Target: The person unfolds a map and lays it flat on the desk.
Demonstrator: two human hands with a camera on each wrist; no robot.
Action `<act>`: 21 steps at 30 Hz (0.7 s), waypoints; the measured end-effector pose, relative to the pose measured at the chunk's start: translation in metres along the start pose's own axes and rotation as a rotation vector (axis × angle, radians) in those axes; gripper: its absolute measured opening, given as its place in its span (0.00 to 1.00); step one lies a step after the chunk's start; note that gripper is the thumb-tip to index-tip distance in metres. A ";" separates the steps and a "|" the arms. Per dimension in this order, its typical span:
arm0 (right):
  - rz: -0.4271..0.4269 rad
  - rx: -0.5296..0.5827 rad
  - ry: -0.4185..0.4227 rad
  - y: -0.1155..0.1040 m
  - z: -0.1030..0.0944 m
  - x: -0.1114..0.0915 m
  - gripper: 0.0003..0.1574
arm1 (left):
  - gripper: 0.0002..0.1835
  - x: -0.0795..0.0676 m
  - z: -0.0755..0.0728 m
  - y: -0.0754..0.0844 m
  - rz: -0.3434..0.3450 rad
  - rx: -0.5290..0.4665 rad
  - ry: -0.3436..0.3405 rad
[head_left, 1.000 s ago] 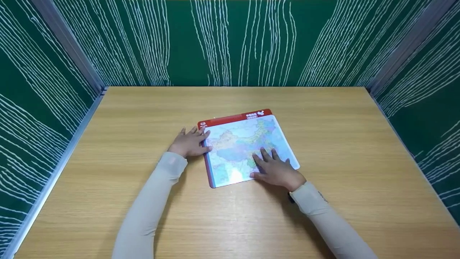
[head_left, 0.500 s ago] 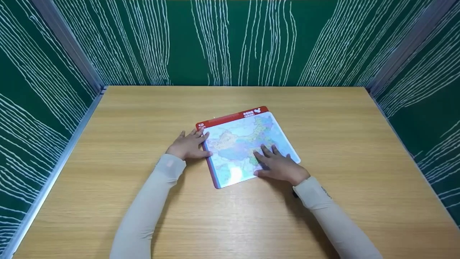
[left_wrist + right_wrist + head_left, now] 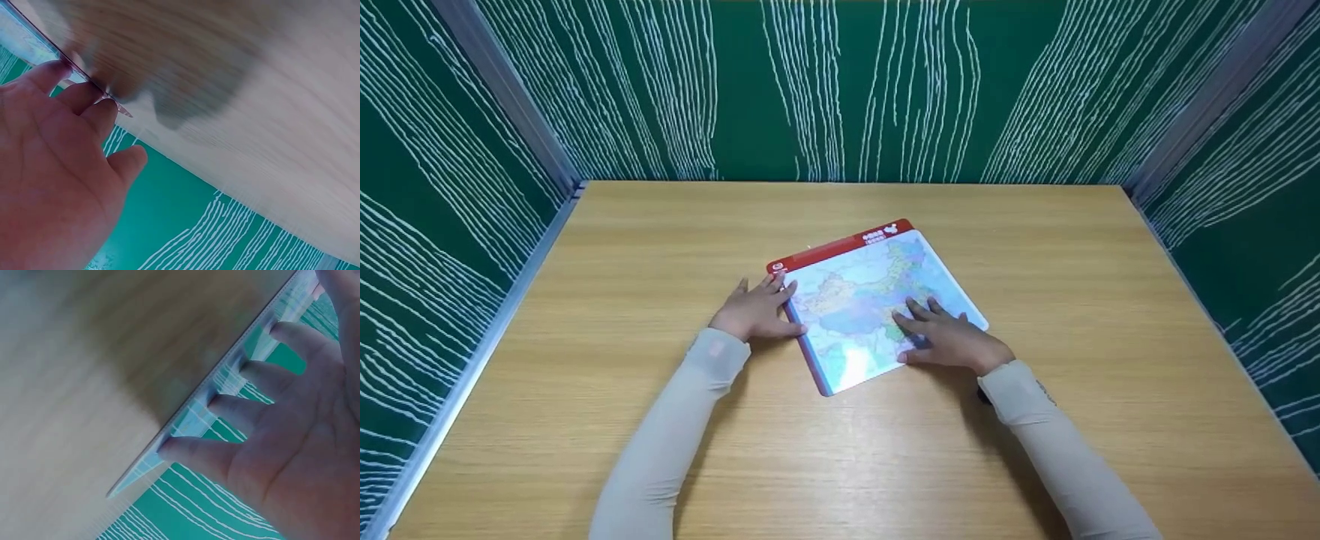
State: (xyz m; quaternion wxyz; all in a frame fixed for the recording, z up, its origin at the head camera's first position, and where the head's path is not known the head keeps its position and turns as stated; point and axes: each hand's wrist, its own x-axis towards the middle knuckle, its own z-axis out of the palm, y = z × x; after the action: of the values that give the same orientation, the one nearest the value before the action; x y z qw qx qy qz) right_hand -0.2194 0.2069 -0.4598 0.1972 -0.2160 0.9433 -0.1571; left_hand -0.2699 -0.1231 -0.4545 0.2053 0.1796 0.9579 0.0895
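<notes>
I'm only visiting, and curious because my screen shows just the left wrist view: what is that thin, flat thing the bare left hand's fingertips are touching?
Observer: The head view shows it's a glossy, rectangular board, its face printed with a pastel-coloured map.
Visitor: Oh, a map! Is that left hand the only one on it?
Observer: No, the person's bare right hand rests on the map too, fingers spread, across the board from the left one.

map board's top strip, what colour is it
The top strip is red with white markings, showing best in the head view.
</notes>
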 end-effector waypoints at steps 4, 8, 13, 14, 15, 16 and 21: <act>-0.001 0.024 0.004 0.003 -0.002 0.001 0.46 | 0.53 -0.001 0.002 0.001 -0.004 -0.007 0.006; -0.007 0.043 0.011 0.007 -0.004 0.003 0.47 | 0.52 -0.003 0.004 0.002 -0.005 -0.005 0.012; 0.001 0.055 0.011 0.012 -0.006 0.006 0.47 | 0.51 -0.005 0.007 0.005 -0.011 -0.001 0.024; 0.003 0.056 0.011 0.012 -0.006 0.007 0.47 | 0.51 -0.005 0.007 0.005 -0.015 -0.002 0.027; 0.006 0.057 0.011 0.013 -0.007 0.008 0.47 | 0.51 -0.006 0.008 0.006 -0.015 -0.004 0.030; 0.004 0.062 0.013 0.013 -0.007 0.008 0.47 | 0.51 -0.007 0.008 0.006 -0.016 -0.007 0.033; 0.001 0.078 0.010 0.014 -0.009 0.010 0.47 | 0.51 -0.009 0.009 0.007 -0.015 -0.011 0.037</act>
State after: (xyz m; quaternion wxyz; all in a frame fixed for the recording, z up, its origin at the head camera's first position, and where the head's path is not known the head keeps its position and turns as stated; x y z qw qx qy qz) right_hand -0.2363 0.2162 -0.4602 0.2008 -0.2071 0.9375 -0.1947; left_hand -0.2564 -0.1193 -0.4572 0.1893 0.1695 0.9624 0.0963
